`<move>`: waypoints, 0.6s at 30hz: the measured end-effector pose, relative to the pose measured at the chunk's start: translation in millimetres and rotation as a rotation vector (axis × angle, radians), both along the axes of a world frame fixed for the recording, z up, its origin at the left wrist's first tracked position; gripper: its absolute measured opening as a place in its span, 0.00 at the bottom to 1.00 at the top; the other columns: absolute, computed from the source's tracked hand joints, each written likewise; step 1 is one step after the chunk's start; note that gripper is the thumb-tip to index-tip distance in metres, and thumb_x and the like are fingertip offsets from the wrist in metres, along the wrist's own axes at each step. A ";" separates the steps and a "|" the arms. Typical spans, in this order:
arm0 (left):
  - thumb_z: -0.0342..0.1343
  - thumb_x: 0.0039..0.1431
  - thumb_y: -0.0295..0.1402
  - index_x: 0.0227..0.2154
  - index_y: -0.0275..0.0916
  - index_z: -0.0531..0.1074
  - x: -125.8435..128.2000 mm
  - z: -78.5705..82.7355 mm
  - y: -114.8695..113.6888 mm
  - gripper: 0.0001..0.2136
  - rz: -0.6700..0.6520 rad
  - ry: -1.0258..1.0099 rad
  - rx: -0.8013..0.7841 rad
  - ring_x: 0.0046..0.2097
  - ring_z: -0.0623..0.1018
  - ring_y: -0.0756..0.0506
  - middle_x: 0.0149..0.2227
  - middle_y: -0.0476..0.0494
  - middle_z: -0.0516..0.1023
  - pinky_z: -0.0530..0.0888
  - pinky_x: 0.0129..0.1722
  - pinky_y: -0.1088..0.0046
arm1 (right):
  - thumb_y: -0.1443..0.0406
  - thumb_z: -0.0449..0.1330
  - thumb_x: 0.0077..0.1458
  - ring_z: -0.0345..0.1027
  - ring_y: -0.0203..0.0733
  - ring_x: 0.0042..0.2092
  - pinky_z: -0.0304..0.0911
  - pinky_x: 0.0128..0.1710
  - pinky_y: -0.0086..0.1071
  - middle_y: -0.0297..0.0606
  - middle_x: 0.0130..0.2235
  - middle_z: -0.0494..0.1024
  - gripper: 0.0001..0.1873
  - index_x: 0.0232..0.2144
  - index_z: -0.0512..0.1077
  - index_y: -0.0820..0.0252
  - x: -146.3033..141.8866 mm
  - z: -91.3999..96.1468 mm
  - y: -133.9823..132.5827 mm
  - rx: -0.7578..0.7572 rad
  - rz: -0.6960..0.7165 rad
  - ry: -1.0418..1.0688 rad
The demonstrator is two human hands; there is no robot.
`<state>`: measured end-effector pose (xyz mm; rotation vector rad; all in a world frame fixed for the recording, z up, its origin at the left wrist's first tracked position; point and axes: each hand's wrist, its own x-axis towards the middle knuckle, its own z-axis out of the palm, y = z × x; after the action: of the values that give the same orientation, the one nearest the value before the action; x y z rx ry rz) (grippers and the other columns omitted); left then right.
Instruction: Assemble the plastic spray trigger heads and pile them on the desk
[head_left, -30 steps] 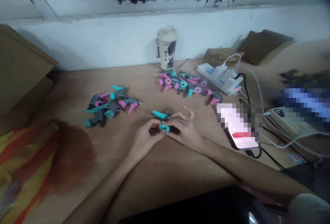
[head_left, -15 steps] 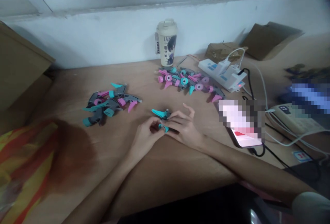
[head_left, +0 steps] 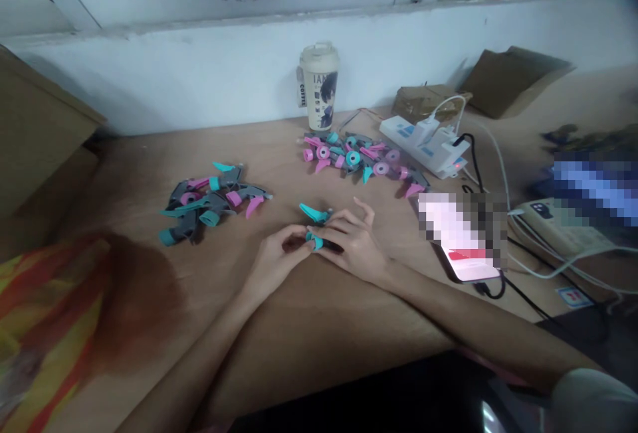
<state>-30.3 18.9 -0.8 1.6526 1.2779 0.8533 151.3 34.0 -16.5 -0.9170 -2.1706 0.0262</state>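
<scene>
Hands barely shifting since a second ago; only the teal collar (head_left: pixel 315 241) is turning edge-on between the fingertips. I'm seeing left hand (head_left: pixel 277 259) and right hand (head_left: pixel 355 247) both pinching the one sprayer head (head_left: pixel 313 213), low over the table (head_left: pixel 299 333) between the left pile (head_left: pixel 209 204) and the back pile (head_left: pixel 359 157). Fingertip-only grip, so I'm judging the collar could be slipping or seating crooked and rolling toward the phone (head_left: pixel 461 247).
</scene>
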 end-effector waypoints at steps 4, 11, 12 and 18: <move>0.58 0.52 0.35 0.35 0.37 0.72 -3.3 2.9 4.4 0.09 -0.042 -0.074 -0.092 0.39 0.74 0.47 0.36 0.46 0.76 0.70 0.40 0.72 | 0.63 0.59 0.54 0.66 0.39 0.42 0.48 0.54 0.43 0.32 0.34 0.78 0.13 0.44 0.73 0.52 1.5 -1.2 2.4 -0.013 0.105 0.024; 0.58 0.50 0.33 0.30 0.36 0.70 -2.8 5.2 5.3 0.06 -0.070 -0.087 -0.102 0.34 0.71 0.49 0.30 0.50 0.71 0.67 0.35 0.75 | 0.64 0.59 0.54 0.65 0.41 0.39 0.61 0.38 0.35 0.38 0.33 0.78 0.12 0.42 0.73 0.60 -0.3 -2.7 4.4 0.009 0.219 0.099; 0.57 0.50 0.33 0.30 0.37 0.70 -2.8 4.5 5.4 0.06 -0.063 -0.075 -0.084 0.34 0.71 0.49 0.30 0.50 0.71 0.67 0.36 0.74 | 0.64 0.59 0.54 0.65 0.41 0.39 0.62 0.38 0.35 0.38 0.33 0.78 0.13 0.42 0.73 0.60 -0.8 -2.9 4.9 0.014 0.232 0.103; 0.56 0.49 0.34 0.28 0.37 0.68 -3.1 8.1 7.0 0.06 -0.067 -0.077 -0.128 0.33 0.70 0.49 0.28 0.50 0.70 0.67 0.34 0.73 | 0.63 0.58 0.56 0.64 0.41 0.40 0.63 0.39 0.36 0.38 0.34 0.77 0.13 0.44 0.73 0.57 -4.0 -3.9 4.7 -0.039 0.229 0.077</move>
<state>-33.5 26.0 7.3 1.5381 1.1931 0.7719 147.3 38.7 -20.4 -0.6736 -2.1986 0.2120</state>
